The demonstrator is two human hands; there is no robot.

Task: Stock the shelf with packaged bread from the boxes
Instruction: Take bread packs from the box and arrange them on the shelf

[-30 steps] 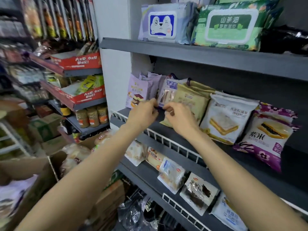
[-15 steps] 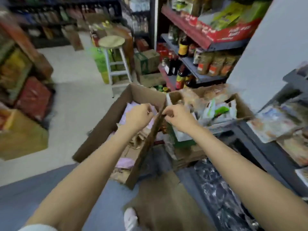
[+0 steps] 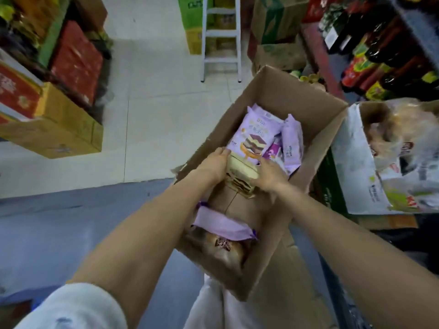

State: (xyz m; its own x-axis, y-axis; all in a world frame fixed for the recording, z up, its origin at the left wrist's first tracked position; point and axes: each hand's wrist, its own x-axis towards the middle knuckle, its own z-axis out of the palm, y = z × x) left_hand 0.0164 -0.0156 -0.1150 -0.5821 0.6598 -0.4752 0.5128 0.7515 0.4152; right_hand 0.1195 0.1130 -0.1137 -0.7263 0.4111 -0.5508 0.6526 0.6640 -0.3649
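An open cardboard box [image 3: 306, 108] stands on the floor below me. Inside lie several lilac bread packs; the top one [image 3: 255, 136] shows a layered cake picture. My left hand [image 3: 213, 163] and my right hand [image 3: 270, 173] are both down in the box, closing from either side on a pale pack with a layered slice [image 3: 242, 173]. Another lilac pack [image 3: 223, 223] lies nearer me over a clear-wrapped bun [image 3: 223, 248]. The shelf is out of view.
A second box [image 3: 351, 162] with clear-wrapped bread stands at the right. A white step stool [image 3: 222, 36] and green cartons stand on the tiled floor ahead. Red and yellow cartons [image 3: 61, 129] line the left; bottles fill the low shelf at top right.
One second ago both hands were at the shelf's bread row. I turned away and down, and both hands moved into the cardboard box onto a pack.
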